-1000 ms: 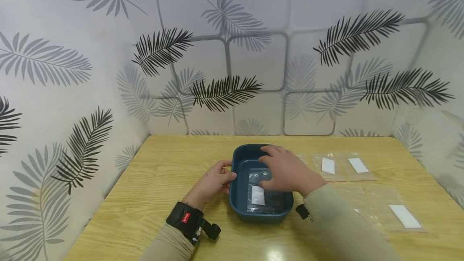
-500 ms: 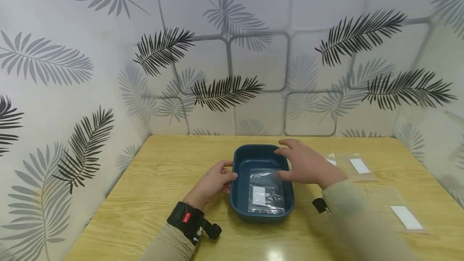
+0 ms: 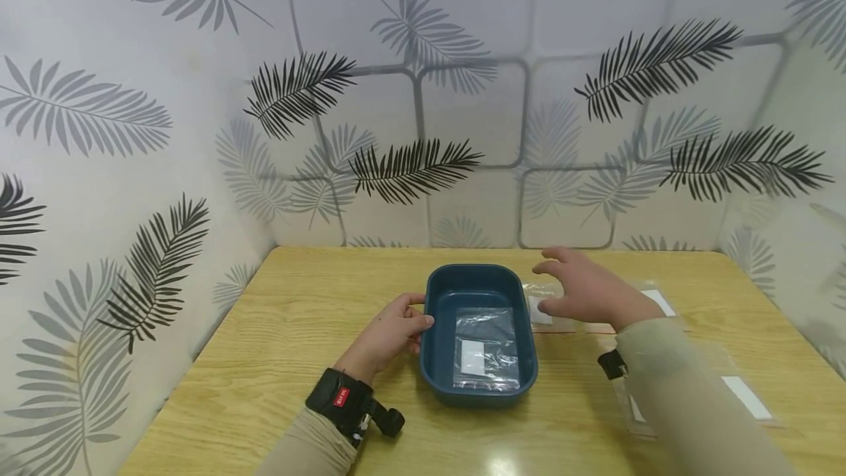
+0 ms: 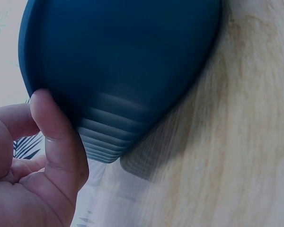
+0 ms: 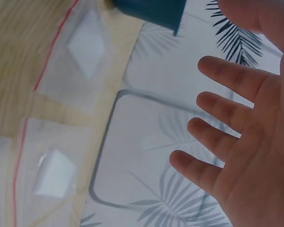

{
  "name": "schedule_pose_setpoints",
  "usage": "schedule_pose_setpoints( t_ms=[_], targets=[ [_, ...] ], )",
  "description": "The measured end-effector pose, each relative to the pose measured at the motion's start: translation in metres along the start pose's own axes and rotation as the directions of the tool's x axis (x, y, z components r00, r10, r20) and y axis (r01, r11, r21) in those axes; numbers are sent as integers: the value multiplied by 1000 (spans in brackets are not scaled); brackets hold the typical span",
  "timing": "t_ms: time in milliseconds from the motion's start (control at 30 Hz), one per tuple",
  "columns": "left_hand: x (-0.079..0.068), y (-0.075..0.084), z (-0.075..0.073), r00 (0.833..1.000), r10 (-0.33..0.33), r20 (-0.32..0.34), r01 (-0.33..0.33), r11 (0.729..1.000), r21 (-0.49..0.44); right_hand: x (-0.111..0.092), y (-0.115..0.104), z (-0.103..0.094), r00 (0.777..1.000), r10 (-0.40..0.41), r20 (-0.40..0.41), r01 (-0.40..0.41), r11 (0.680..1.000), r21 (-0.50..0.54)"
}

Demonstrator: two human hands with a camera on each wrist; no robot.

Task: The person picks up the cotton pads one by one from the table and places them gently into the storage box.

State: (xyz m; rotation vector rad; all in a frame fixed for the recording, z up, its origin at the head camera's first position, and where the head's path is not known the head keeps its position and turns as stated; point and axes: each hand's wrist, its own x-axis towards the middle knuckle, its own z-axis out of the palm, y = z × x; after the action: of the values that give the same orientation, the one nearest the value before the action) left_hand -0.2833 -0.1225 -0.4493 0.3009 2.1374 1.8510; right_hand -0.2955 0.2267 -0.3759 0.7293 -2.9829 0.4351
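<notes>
My left hand [image 3: 388,330] holds the left side of a dark blue plastic box [image 3: 477,398], its thumb at the rim. In the left wrist view a digit [image 4: 59,137] presses the box's wall [image 4: 128,52] near the rim. Inside the box lies a clear zip bag [image 3: 497,323] with a white rectangular piece [image 3: 472,357] in it. My right hand [image 3: 591,289], fingers spread and holding nothing, hovers right of the box over more clear bags. The right wrist view shows two such bags with red seal lines, containing a white piece [image 5: 87,45] and another white piece [image 5: 57,177].
More bagged white pieces lie on the right of the wooden table [image 3: 317,285], including a front-right piece [image 3: 747,397]; the right sleeve [image 3: 694,380] partly hides some. A leaf-patterned wall [image 3: 476,116] stands behind the table.
My right hand has moved right, from over the box to above the bags beside it. The bag in the box stays put, and my left hand keeps its place on the box.
</notes>
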Motion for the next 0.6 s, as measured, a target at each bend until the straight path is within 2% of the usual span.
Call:
schedule_pose_setpoints(
  t_ms=[600],
  targets=[
    [-3, 3, 2, 1000, 8, 2, -8, 1000, -25, 5, 29, 37, 995, 83, 53, -83, 997, 3]
  ],
)
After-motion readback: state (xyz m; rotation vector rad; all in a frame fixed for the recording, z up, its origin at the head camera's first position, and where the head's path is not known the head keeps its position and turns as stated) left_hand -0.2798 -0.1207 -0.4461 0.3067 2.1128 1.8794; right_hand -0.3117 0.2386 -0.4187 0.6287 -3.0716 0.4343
